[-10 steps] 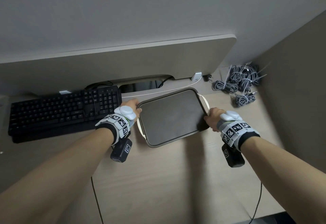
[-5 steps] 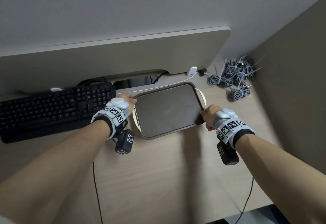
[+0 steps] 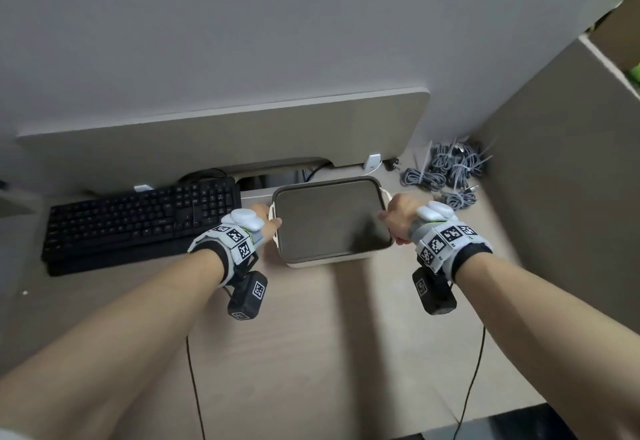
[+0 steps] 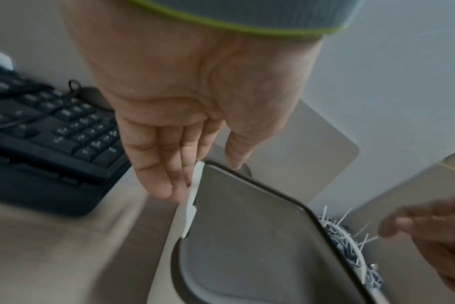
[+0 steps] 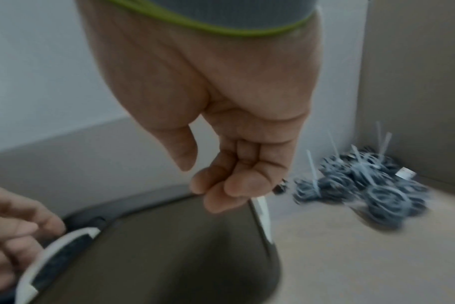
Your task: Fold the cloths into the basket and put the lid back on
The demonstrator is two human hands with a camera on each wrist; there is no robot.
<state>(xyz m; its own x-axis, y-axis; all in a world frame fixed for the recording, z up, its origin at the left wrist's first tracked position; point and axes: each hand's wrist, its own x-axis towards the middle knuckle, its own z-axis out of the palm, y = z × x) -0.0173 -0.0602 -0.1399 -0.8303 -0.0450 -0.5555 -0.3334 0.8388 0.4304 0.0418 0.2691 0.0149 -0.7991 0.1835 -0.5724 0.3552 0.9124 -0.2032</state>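
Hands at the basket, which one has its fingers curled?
The right hand, nearer the cables: its fingers curl toward the palm, while the left hand has straight fingers beside the white handle.

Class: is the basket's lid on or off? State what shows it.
On. The dark lid covers the whole top of the cream basket, sitting level within its rim; nothing inside shows.
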